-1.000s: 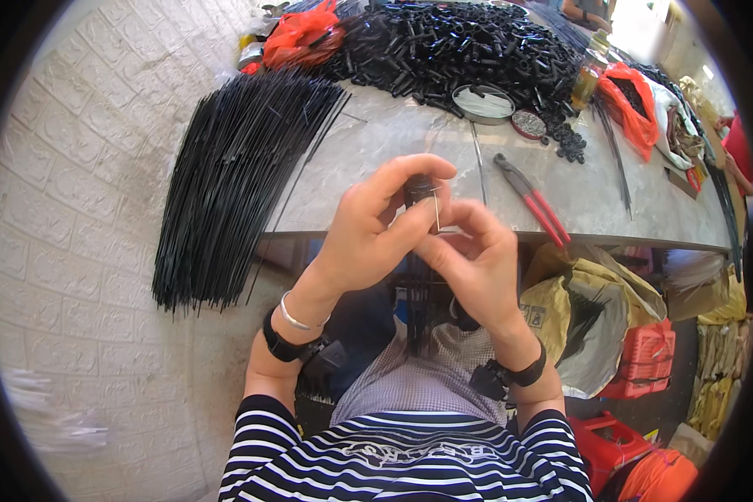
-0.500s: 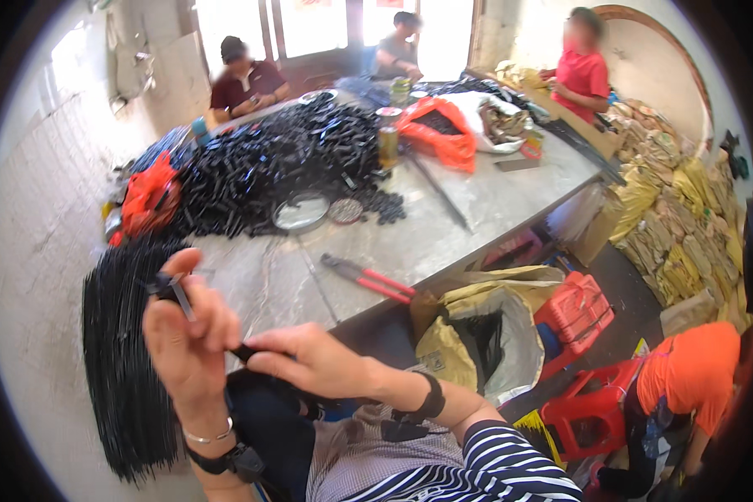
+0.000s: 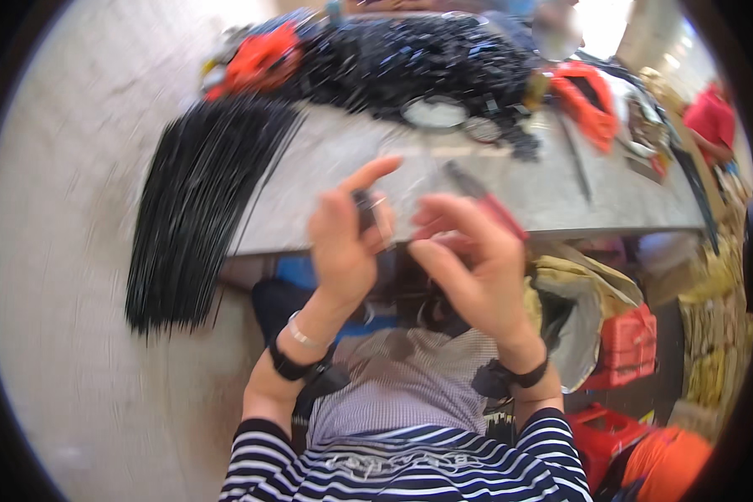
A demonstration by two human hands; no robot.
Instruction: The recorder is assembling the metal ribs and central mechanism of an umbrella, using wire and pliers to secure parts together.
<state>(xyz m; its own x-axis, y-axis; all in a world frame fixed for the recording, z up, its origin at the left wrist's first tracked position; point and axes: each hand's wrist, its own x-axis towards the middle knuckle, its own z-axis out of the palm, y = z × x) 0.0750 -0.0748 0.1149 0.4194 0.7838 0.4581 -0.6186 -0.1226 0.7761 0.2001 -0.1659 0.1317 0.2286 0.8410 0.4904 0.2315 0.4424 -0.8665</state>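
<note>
Over the front edge of the table, my left hand [image 3: 343,243] is raised with its forefinger stretched out. A small black piece [image 3: 365,211] is held in its fingers, with something thin and shiny beside it; blur hides the exact kind. To its right, my right hand [image 3: 481,272] hovers apart, thumb and fingers loosely bent with a gap between them and nothing visible in them. Behind the right fingers lie red-handled pliers [image 3: 502,216] on the table. Left of my hands, a thick bundle of long black strips [image 3: 197,209] hangs over the table's edge.
A heap of small black parts [image 3: 410,58] covers the table's far side, near a round dish [image 3: 435,113] and orange bags [image 3: 263,60]. At right stand a yellowish sack [image 3: 581,293], a red crate [image 3: 629,343] and a red stool [image 3: 598,435]. A person in orange [image 3: 669,464] is close by.
My view has swung left and down. My right hand has come away from my left, and the black piece that was at its fingertips no longer shows there.
</note>
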